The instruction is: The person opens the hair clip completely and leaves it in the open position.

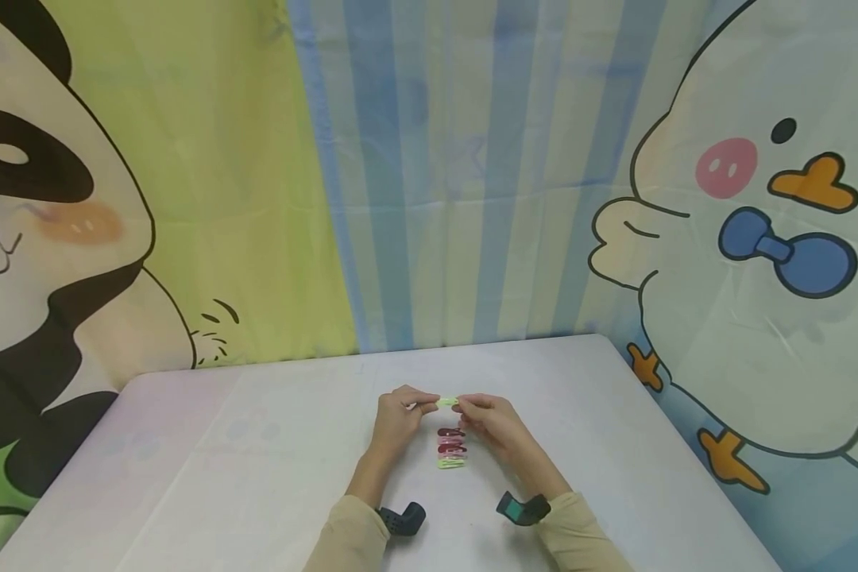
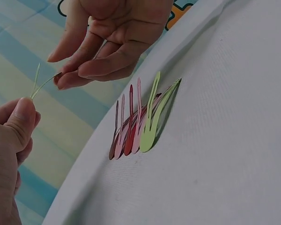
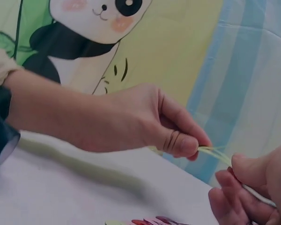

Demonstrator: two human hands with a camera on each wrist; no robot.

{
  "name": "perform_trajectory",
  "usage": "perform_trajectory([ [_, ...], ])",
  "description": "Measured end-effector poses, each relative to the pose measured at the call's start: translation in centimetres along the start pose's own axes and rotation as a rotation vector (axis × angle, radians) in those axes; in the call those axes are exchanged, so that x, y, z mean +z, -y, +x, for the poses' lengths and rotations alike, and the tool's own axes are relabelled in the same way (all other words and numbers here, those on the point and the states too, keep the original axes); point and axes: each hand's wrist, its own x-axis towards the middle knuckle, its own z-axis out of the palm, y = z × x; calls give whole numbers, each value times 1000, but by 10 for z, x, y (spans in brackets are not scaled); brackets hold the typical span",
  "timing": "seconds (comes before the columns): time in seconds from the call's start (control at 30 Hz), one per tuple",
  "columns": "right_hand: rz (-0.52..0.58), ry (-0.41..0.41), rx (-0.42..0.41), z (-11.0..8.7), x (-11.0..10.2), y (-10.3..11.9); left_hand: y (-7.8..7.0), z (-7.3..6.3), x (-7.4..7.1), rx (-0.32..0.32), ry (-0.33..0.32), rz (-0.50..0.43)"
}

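A light green snap hair clip [image 2: 36, 89] is held up between the two hands, its two prongs spread apart. My left hand [image 1: 398, 417] pinches one end between thumb and fingertips. At the other end are the fingertips of my right hand [image 1: 496, 421], with a dark red bit [image 3: 230, 170] showing there and a thin pale strip [image 3: 260, 194] lying along the fingers; I cannot tell what that strip is. Below the hands, a row of several snap clips lies on the table: dark red, pink and red clips [image 2: 129, 140], with a light green clip [image 2: 150, 136] nearest me.
The white-covered table [image 1: 257, 461] runs back to a curtain [image 1: 436, 199] with a panda and a chick printed on it. Dark bands [image 1: 403, 520] sit at both wrists, over beige sleeves [image 1: 353, 536].
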Motion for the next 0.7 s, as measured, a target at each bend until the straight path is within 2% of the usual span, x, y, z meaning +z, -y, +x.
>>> perform_trajectory([
  [0.27, -305, -112, -232, -2, 4, -1, 1, 0, 0, 3, -40, -61],
  [0.37, -400, -156, -313, -2, 5, -1, 0, 0, 0, -14, -41, -78],
  [0.5, -499, -209, -382, -2, 4, -1, -1, 1, 0, -50, -39, -116],
  [0.7, -570, -244, -429, -1, 2, -1, 2, 1, 2, -125, -13, -168],
])
